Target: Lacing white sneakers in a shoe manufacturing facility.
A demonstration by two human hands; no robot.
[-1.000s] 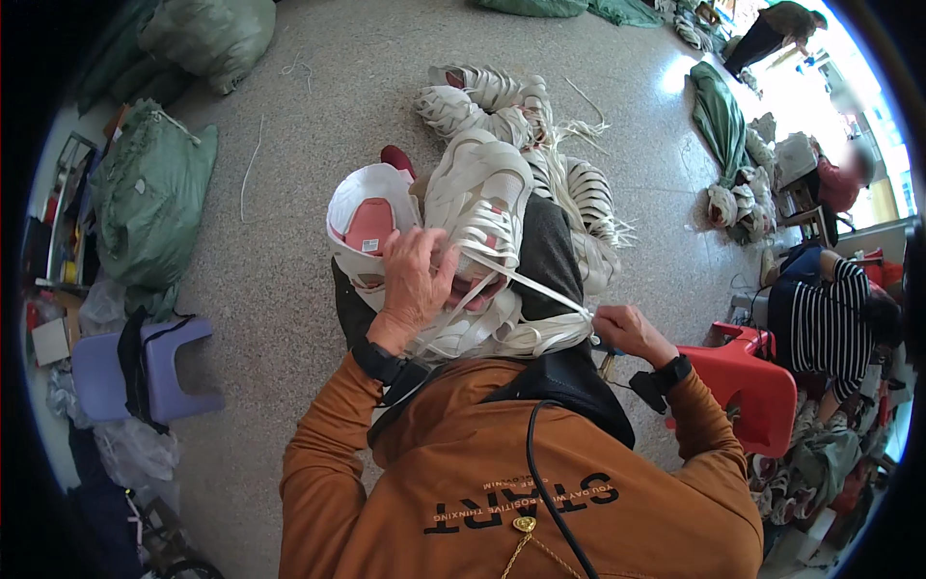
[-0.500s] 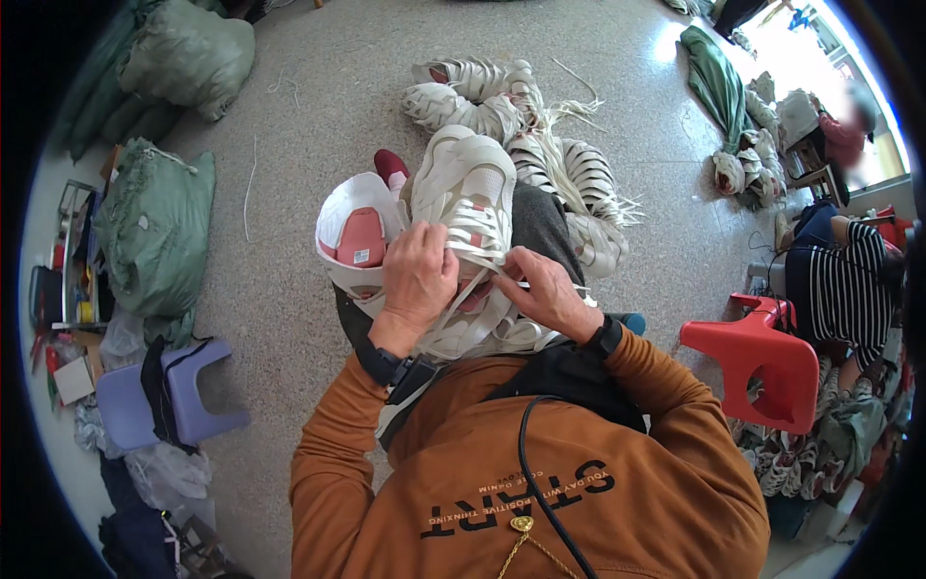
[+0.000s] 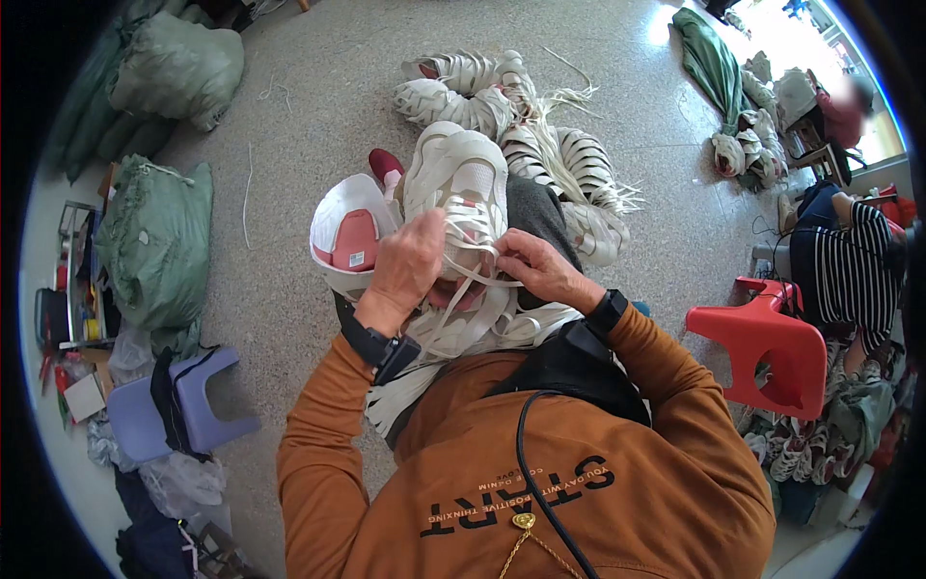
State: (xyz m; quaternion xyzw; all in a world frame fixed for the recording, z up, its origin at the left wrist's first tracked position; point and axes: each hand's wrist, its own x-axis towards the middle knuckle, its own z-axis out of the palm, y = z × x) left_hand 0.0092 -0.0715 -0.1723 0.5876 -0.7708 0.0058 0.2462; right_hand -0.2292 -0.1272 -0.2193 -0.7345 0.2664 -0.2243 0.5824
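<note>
A white sneaker (image 3: pixel 475 179) lies on my lap, toe pointing away from me, its tongue and collar showing pink. Loose white laces (image 3: pixel 470 286) hang from its upper eyelets. At the left edge of the shoe, my left hand (image 3: pixel 409 262) is closed with its fingers curled under; what they grip is hidden. On the right side, my right hand (image 3: pixel 542 269) pinches a lace between thumb and fingers beside the eyelets. Left of my left hand sits a white shoe piece with a pink insole (image 3: pixel 353 239). More white strips (image 3: pixel 526 323) lie across my lap below the shoe.
On the floor ahead lie bundles of white shoe parts (image 3: pixel 453 101) with trailing laces. A red plastic stool (image 3: pixel 748 328) stands to the right, near a person in stripes (image 3: pixel 851 270). To the left are green sacks (image 3: pixel 154 246) and a purple stool (image 3: pixel 145 415).
My left hand has turned into a tighter curl and shifted slightly left and up. The right hand has drawn a lace a little, staying near the eyelets. The view has tilted slightly.
</note>
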